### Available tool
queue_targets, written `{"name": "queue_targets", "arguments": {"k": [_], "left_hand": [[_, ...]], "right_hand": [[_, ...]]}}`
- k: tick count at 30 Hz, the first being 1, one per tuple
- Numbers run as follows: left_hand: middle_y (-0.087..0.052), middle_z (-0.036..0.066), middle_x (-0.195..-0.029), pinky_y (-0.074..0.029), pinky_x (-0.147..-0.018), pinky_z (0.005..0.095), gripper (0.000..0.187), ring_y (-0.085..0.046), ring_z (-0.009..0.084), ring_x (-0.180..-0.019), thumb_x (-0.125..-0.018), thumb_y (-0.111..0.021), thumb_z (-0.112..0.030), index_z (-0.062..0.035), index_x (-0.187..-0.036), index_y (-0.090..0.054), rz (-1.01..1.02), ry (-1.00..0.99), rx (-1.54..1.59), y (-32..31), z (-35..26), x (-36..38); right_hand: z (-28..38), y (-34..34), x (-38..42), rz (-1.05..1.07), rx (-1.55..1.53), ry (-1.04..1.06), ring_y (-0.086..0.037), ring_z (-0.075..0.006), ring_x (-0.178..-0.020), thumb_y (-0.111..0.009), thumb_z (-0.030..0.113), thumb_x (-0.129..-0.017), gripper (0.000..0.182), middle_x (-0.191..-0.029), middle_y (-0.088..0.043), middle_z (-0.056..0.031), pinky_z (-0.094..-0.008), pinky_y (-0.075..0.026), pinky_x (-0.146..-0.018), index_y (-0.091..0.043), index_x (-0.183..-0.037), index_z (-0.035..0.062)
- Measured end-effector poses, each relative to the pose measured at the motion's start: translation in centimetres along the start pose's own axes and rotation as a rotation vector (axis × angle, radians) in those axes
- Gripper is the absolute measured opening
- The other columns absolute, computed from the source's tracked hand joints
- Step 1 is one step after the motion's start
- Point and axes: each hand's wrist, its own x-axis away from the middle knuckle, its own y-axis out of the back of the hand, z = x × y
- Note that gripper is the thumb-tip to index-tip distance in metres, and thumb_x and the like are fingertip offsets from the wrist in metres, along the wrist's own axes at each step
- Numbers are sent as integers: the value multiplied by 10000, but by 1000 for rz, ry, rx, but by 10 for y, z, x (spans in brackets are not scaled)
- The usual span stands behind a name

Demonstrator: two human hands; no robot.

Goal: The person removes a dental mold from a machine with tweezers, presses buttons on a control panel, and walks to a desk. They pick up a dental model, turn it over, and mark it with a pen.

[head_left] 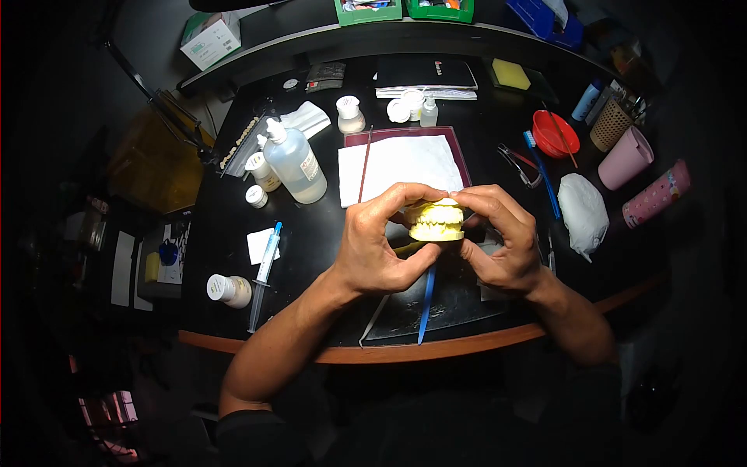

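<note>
Between my two hands is a pale yellow dental model, its upper and lower teeth rows together, raised over the black table. My left hand grips its left side, fingers on top and thumb near the base. On the other side my right hand holds it, index finger on top and thumb below. Beneath the hands lie a blue-handled tool and a thin metal instrument. Behind the model, a white paper towel rests on a dark red tray, with a thin brush across it.
At left stand a large clear bottle, small jars and a syringe. To the right are a red bowl, a blue toothbrush, a white bag and a pink cup. Notebooks lie at the back.
</note>
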Motion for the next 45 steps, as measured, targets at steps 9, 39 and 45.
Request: {"name": "queue_targets", "arguments": {"k": [9, 39, 45], "left_hand": [[-786, 134, -1062, -625, -773, 317, 498, -783, 217, -974, -741, -840, -100, 2, -1212, -714, -28, 30, -24, -1, -4, 0], [-781, 107, -1014, -561, -759, 280, 501, -736, 176, -914, -664, -883, -123, 13, -1134, -772, -20, -44, -192, 3, -9, -2], [-779, 105, -1010, -560, -737, 281, 494, -732, 169, -902, -665, -885, -120, 12, -1128, -773, -20, -34, -194, 3, -9, -1]], "right_hand": [[0, -2, 0, 3, -18, 2, -744, -289, -1052, -830, 28, -830, 558, -1204, -713, -191, -340, -650, -783, -663, -1362, 6], [0, -3, 1, 38, -33, -18, -750, -323, -1056, -833, 3, -810, 565, -1181, -717, -211, -366, -616, -874, -662, -1349, -19], [0, -3, 2, 46, -25, -26, -750, -324, -1056, -833, 1, -805, 566, -1181, -716, -211, -367, -616, -873, -662, -1343, -21]]}}
